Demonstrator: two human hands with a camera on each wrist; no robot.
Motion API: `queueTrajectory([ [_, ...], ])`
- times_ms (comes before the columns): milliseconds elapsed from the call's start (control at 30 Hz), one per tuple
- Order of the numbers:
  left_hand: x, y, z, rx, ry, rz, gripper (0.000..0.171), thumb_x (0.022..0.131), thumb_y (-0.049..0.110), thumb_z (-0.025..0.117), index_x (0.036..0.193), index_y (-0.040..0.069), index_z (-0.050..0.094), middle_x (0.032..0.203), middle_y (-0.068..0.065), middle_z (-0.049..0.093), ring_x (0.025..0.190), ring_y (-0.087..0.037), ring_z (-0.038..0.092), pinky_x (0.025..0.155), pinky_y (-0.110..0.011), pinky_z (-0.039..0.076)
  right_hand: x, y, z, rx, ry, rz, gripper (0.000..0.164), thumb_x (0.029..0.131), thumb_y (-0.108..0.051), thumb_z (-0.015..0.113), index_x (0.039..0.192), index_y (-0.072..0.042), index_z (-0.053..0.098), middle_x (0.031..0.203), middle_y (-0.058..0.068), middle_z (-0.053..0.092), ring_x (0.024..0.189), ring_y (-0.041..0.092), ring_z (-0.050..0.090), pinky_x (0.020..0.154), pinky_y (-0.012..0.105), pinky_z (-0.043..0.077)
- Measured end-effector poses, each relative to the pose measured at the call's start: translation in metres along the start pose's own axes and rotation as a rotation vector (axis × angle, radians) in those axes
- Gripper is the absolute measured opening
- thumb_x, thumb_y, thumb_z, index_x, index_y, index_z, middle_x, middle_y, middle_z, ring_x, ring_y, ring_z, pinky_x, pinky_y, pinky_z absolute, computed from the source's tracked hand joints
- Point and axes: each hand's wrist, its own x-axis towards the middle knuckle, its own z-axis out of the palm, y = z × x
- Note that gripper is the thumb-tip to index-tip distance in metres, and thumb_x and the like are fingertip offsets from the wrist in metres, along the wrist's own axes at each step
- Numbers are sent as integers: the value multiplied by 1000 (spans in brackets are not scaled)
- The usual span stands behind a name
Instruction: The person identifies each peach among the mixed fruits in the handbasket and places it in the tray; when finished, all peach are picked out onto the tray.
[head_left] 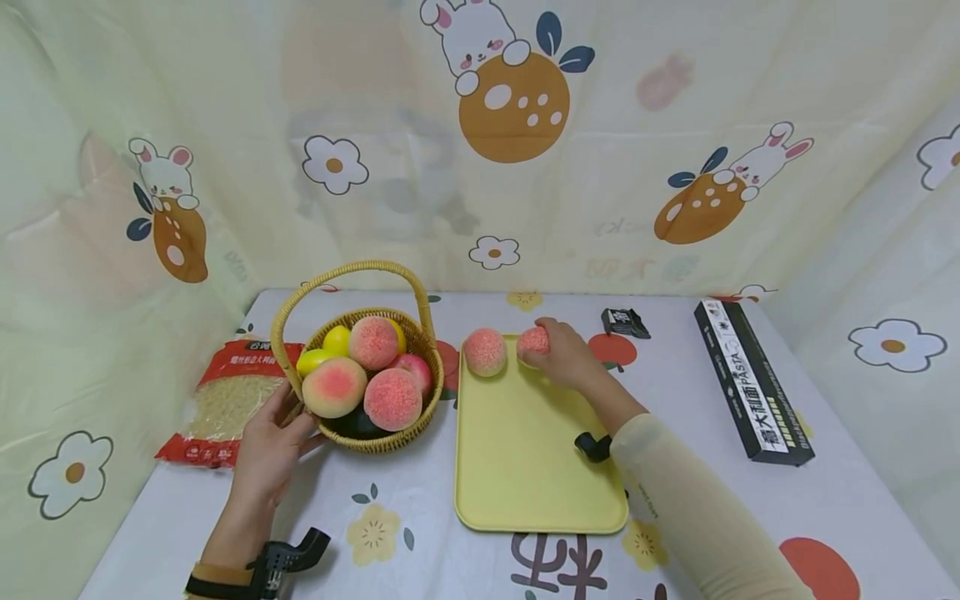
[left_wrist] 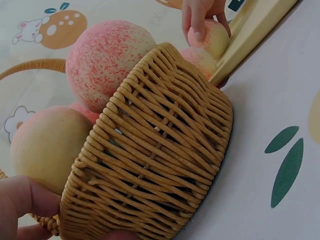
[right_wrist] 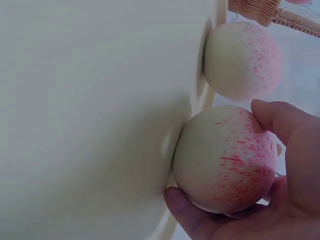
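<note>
My right hand (head_left: 558, 357) holds a pink-speckled peach (right_wrist: 225, 160) at the far edge of the yellow tray (head_left: 536, 467), thumb and fingers curled round its sides. Beside it on the tray's far left corner sits another peach (head_left: 485, 352). At the left, my left hand (head_left: 273, 437) grips the rim of a wicker basket (left_wrist: 150, 145) near the foot of its handle; the thumb shows at the rim, other fingers are partly hidden. In the basket lie several peaches (head_left: 334, 387), yellow lemons (head_left: 315, 360) and a dark green item (head_left: 358, 423), mostly covered.
Left of the basket, partly behind my left hand, lies a red-and-clear pasta bag (head_left: 232, 392). A black pasta box (head_left: 753, 383) lies at the right. Behind the tray's right side is a small black packet (head_left: 625, 322). A patterned curtain (head_left: 405, 200) hangs behind the table.
</note>
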Motion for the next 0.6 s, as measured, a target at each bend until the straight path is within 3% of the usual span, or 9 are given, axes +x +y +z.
queueTrajectory([
  [267,0,0,-1,4,-5,3,77,107,25,62,169,38,19,175,-5,28,145,-32,52,97,-34,63,-3,4,-7,20,-13,-5,80,102,-42,66,162,-1,34,156,29,48,141,46,50,115,60,48],
  [600,0,1,1,6,3,5,77,107,27,63,169,39,20,175,-4,29,145,-32,52,97,-34,63,-7,0,-19,45,8,-24,78,101,-41,66,161,-1,36,162,28,44,150,47,41,124,63,38],
])
